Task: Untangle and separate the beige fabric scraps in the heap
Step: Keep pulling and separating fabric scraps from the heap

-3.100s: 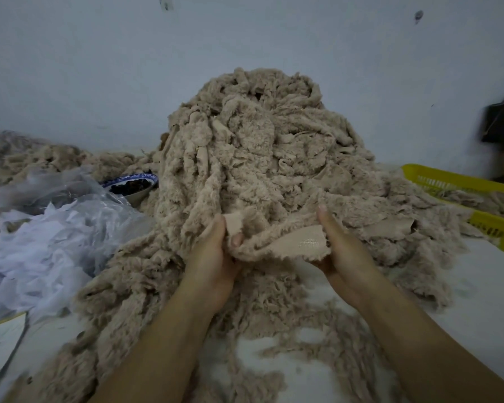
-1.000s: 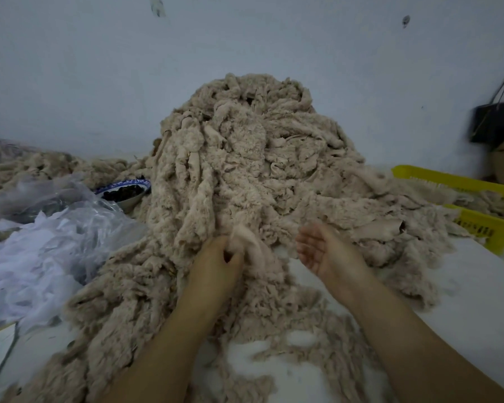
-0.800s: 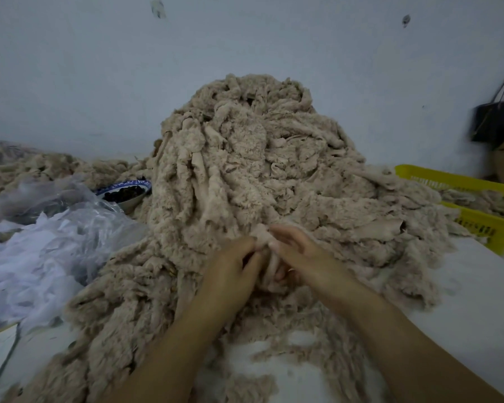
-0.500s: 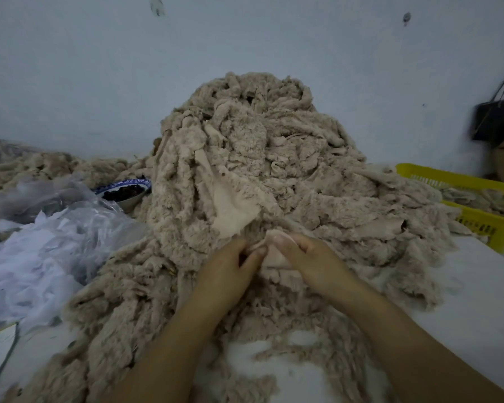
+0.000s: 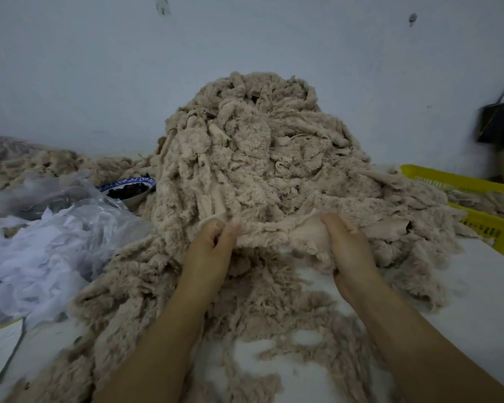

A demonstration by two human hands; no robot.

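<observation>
Gripping a beige scrap (image 5: 277, 235) at the near foot of the tall tangled heap (image 5: 259, 158), I am holding it stretched between my left hand (image 5: 213, 242) and right hand (image 5: 346, 245), fingers curling round each end; fleecy, smooth backing showing rightward.

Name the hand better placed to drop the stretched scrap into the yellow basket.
Right, probably. The right hand grips the scrap at the end nearest the yellow basket; the left hand pinches the far end.
</observation>
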